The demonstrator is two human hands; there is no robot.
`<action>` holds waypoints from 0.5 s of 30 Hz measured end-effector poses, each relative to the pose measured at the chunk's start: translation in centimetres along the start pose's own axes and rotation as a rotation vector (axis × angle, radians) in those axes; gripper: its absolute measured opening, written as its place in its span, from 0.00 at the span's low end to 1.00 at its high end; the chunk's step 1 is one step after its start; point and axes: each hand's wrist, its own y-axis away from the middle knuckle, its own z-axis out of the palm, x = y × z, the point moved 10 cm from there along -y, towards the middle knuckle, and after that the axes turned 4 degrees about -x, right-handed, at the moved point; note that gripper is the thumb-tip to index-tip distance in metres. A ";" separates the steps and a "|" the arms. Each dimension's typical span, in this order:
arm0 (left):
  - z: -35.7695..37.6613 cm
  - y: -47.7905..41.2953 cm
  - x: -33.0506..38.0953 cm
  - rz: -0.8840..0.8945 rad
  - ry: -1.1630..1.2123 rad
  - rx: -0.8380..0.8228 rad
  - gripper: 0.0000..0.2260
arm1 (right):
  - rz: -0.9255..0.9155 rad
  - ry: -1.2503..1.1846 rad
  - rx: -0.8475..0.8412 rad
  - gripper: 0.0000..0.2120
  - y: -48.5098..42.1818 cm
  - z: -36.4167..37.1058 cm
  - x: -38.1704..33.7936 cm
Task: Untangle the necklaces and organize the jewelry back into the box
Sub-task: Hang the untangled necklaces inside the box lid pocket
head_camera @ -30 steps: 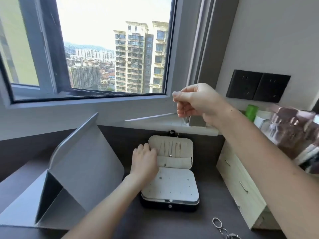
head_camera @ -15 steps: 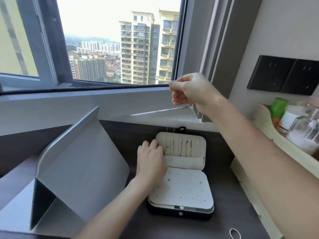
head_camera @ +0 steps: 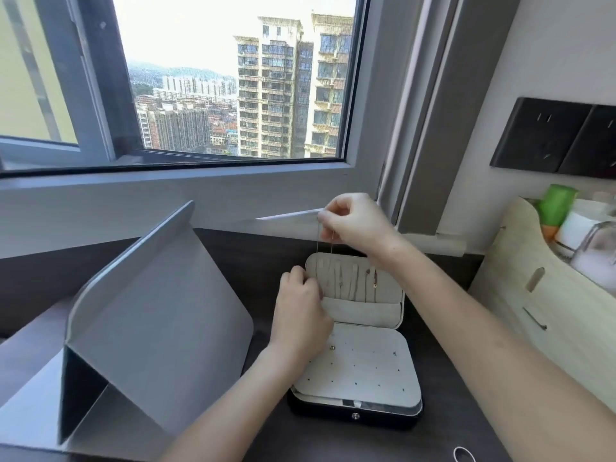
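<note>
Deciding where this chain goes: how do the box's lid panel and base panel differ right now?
The lid panel stands propped up at the back; the base panel lies flat in front. The lid panel holds thin chains hanging in vertical rows above a pocket; the base panel is dotted with small holes and carries only a couple of tiny studs. Both are pale cream with rounded corners.

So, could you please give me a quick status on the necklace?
Right hand pinches necklace above lid of open box. Left hand curled at lid's left edge, grip unclear. Other chains hang in lid close by.
</note>
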 end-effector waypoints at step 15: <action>-3.0 -2.4 -2.2 -0.125 0.213 0.273 0.07 | 0.057 -0.050 0.014 0.06 1.2 2.4 4.7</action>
